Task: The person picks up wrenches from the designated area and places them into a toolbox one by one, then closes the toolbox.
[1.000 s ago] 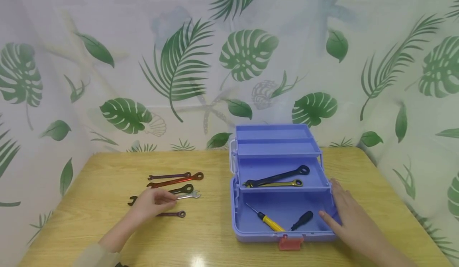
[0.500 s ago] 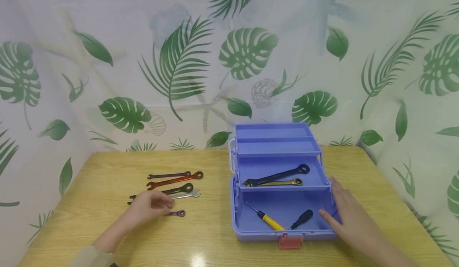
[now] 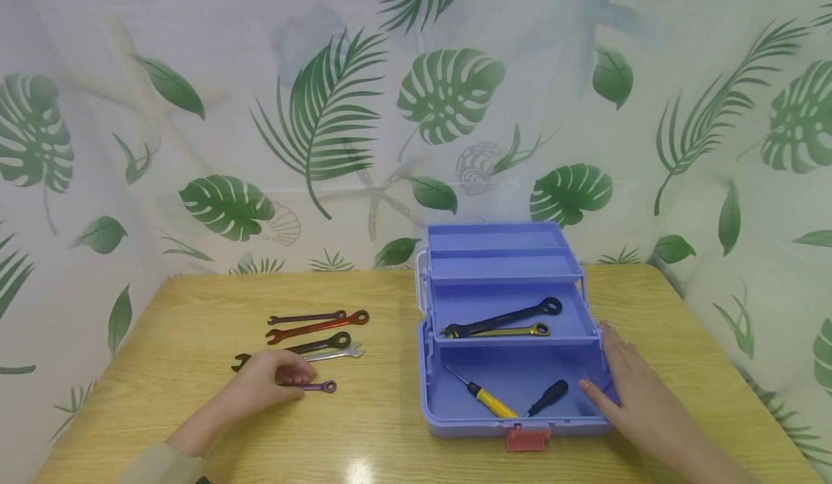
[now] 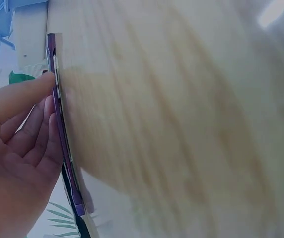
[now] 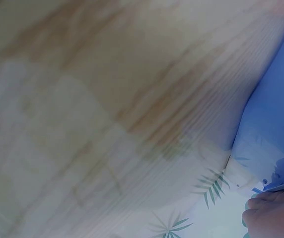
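My left hand (image 3: 263, 381) is at the nearest wrench on the table, a small purple combination wrench (image 3: 321, 386). In the left wrist view, thumb and fingers pinch the purple wrench (image 4: 61, 126) along its shaft; part of it is hidden by the hand in the head view. My right hand (image 3: 640, 397) rests with extended fingers on the right side of an open blue toolbox (image 3: 516, 430). Inside its lower tray lie a black wrench (image 3: 503, 319) and a gold wrench (image 3: 513, 331). A yellow-handled screwdriver (image 3: 490, 401) and a black-handled screwdriver (image 3: 549, 397) lie in the bottom.
Beyond my left hand, a silver wrench (image 3: 338, 354), a dark wrench (image 3: 328, 342), a red wrench (image 3: 318, 326) and another purple wrench (image 3: 305, 318) lie on the wooden table (image 3: 390, 426). A red latch (image 3: 528, 439) hangs at the toolbox front. A leaf-patterned cloth (image 3: 364, 108) stands behind.
My left hand has moved from beside the silver wrench towards the near purple wrench, and its fingers have come down around it. The right hand stays at the toolbox.
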The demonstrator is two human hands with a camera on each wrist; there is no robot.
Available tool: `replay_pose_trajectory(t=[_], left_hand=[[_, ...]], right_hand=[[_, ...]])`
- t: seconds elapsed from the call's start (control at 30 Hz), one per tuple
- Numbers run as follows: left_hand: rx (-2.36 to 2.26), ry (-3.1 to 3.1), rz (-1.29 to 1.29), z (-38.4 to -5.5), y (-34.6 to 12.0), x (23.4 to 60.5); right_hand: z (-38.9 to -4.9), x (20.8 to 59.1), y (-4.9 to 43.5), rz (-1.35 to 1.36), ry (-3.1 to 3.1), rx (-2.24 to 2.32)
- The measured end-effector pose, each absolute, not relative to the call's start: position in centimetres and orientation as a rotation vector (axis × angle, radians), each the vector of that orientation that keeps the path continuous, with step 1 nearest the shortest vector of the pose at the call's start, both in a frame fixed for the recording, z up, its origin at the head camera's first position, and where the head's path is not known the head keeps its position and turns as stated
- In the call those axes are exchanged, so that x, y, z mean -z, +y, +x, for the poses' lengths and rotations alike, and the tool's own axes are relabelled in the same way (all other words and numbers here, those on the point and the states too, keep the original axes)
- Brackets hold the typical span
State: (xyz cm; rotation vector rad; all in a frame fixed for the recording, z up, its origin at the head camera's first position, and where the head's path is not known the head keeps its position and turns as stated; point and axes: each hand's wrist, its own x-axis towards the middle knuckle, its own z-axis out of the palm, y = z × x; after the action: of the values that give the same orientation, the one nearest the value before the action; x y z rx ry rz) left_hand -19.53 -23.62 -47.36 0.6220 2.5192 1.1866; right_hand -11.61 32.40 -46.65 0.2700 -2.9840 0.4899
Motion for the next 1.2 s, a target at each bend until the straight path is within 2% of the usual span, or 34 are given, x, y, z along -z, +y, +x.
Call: replay_pose_trajectory(t=[0.77,1.2], left_hand=[[-1.021,2.656,0.740,-19.60,-23.06,47.61],[-1.015,2.655,0.694,-19.54,-22.91,47.74]], right_hand=[[-11.71,46.59,32.49,0.246,-3.028,-0.502],[-11.74,46.53,32.47,0.252,-3.025,-0.500]])
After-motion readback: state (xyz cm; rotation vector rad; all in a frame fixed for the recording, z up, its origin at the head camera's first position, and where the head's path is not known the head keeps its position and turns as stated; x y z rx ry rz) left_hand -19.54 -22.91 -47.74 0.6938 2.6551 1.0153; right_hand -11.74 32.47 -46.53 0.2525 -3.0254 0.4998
